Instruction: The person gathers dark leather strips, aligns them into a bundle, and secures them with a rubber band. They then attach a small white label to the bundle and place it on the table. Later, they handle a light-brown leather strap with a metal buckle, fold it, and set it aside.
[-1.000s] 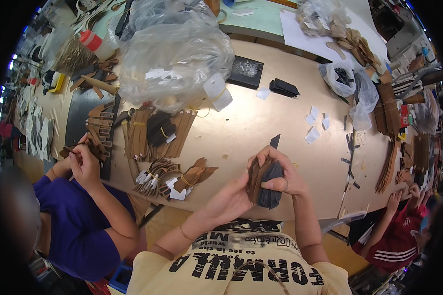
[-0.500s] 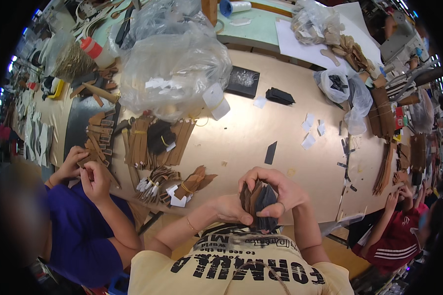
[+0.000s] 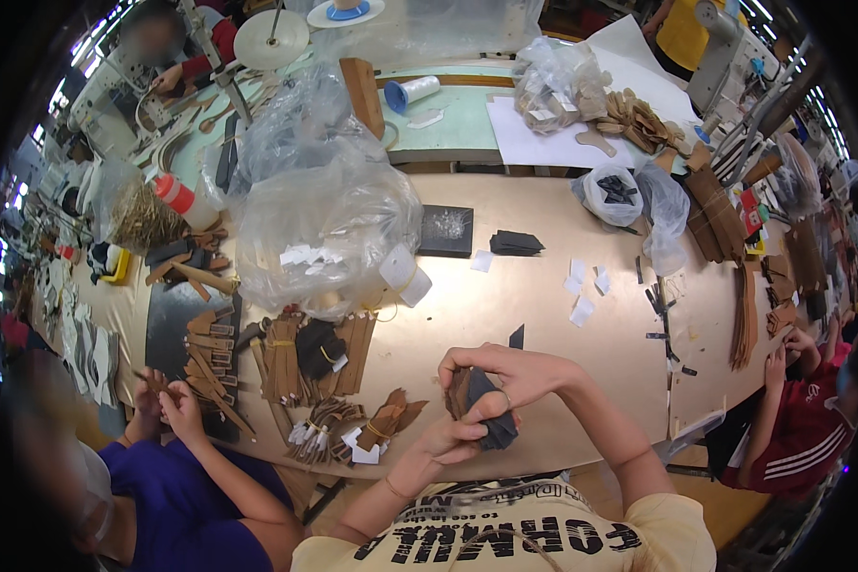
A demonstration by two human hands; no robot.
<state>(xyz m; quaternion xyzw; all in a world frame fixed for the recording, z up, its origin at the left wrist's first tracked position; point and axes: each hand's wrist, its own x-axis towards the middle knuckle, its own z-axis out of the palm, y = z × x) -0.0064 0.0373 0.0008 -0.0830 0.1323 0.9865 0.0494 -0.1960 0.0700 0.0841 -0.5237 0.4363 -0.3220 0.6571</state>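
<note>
Close in front of my body, both hands grip a small stack of brown and dark grey leather pieces point(image 3: 496, 434). My left hand point(image 3: 445, 439) pinches its lower left side with the thumb. From above, my right hand point(image 3: 510, 377) curls over the stack, its thumb pressed on the grey face. How many pieces lie between the fingers is hidden. Just beyond my right hand, a loose dark strip point(image 3: 517, 337) lies partly covered on the table. A bundle of brown leather pieces point(image 3: 388, 422) with white tags sits left of my hands.
Farther up the table point(image 3: 429, 362) are a black block point(image 3: 446, 231) and a stack of black pieces point(image 3: 517, 243). A large clear plastic bag point(image 3: 329, 229) bulges at the left. White paper bits point(image 3: 582, 310) lie to the right. Co-workers sit on both sides.
The view has tilted up, showing more of the far bench. My hands have turned the stack, so its grey face shows more, and my right forearm now reaches in from farther right.
</note>
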